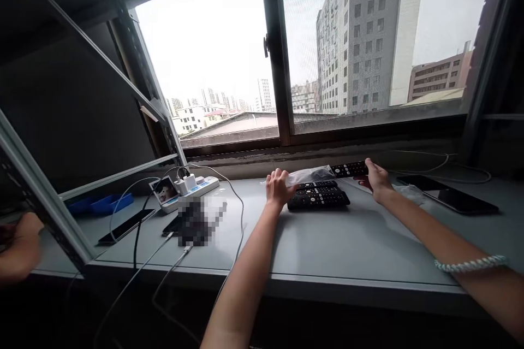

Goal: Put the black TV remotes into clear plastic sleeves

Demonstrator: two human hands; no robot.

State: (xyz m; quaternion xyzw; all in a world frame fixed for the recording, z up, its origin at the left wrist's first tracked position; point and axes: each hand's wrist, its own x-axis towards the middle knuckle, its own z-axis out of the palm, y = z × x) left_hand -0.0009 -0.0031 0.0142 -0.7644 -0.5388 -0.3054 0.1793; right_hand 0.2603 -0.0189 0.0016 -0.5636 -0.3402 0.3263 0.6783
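My right hand is closed round one end of a black remote control, held above the table near the window. The other end of that remote lies inside or against a clear plastic sleeve; I cannot tell which. Fingers curled, my left hand grips the sleeve's left end. Just below the sleeve, several black remote controls lie side by side on the grey table. Beside my right hand is a small dark red item, partly hidden.
A dark phone or tablet lies at the right by crumpled clear plastic. To the left are a power strip, cables, a phone and a blue tray. Beyond a metal shelf post, another person's hand shows.
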